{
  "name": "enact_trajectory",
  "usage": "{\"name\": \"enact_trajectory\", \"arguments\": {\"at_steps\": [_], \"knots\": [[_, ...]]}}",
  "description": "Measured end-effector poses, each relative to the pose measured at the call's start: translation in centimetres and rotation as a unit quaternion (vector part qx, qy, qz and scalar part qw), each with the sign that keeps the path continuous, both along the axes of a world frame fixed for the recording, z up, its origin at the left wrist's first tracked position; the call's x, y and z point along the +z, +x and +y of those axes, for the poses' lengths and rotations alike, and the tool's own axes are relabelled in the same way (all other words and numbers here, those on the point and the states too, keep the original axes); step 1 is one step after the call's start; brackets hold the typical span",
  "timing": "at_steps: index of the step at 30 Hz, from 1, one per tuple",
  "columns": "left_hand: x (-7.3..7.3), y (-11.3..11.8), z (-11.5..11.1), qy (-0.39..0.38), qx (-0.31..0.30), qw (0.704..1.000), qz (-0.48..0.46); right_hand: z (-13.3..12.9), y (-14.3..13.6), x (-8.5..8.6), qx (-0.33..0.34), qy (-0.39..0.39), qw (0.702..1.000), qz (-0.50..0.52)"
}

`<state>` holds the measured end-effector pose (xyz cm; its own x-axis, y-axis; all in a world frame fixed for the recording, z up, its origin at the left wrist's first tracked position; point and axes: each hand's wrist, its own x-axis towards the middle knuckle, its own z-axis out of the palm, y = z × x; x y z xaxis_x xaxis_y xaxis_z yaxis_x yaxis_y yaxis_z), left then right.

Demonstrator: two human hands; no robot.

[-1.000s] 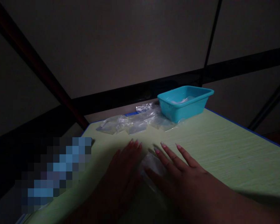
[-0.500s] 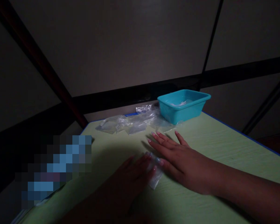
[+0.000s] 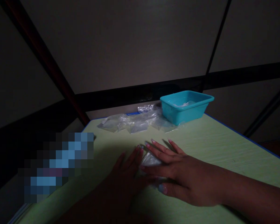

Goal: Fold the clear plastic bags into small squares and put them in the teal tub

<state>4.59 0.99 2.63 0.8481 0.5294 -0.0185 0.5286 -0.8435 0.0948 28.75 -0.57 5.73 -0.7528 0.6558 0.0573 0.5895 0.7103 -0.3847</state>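
Observation:
A small clear plastic bag (image 3: 151, 159) lies flat on the pale green table (image 3: 224, 149), partly covered by my hands. Over its right side rests my right hand (image 3: 177, 169), palm down with the fingers spread. My left hand (image 3: 127, 177) is in shadow at the bag's left edge, its fingers stretched forward and its thumb reaching toward the right thumb. Neither hand is closed around anything. What is inside the bag, if anything, I cannot make out.
At the back of the table lies a heap of crumpled clear plastic bags (image 3: 137, 124). Beside it stands a turquoise plastic basin (image 3: 189, 115) with some clear plastic inside. A dark panelled wall (image 3: 140, 46) rises behind. The area at the left edge is pixelated.
My right hand has come down and toward me, now lying over the bag. My left hand has shifted slightly left, its fingers more extended. The view has moved a little.

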Motion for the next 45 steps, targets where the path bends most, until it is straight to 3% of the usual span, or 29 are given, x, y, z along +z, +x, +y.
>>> {"name": "enact_trajectory", "arguments": {"at_steps": [13,19,24,26,33,45], "knots": [[-0.8,0.4,-0.6,0.049,0.042,0.997,-0.053,0.6,0.0,-0.5,-0.021,0.009,1.0,-0.009],[-0.7,-0.1,-0.5,0.037,0.012,0.999,-0.037,0.8,0.2,-1.3,-0.053,0.03,0.998,-0.021],[-1.2,0.4,-0.6,0.076,0.056,0.995,-0.043,0.9,0.3,-1.6,-0.08,0.048,0.995,-0.03],[-0.9,0.5,-0.6,0.068,0.059,0.995,-0.042,0.9,0.2,-1.7,-0.091,0.056,0.994,-0.031],[1.8,0.2,-0.4,-0.048,-0.036,0.998,-0.035,1.0,0.2,-2.0,-0.105,0.062,0.992,-0.037],[1.4,0.2,-0.3,-0.047,-0.043,0.997,-0.042,1.1,0.3,-2.1,-0.11,0.063,0.992,-0.028]]}}
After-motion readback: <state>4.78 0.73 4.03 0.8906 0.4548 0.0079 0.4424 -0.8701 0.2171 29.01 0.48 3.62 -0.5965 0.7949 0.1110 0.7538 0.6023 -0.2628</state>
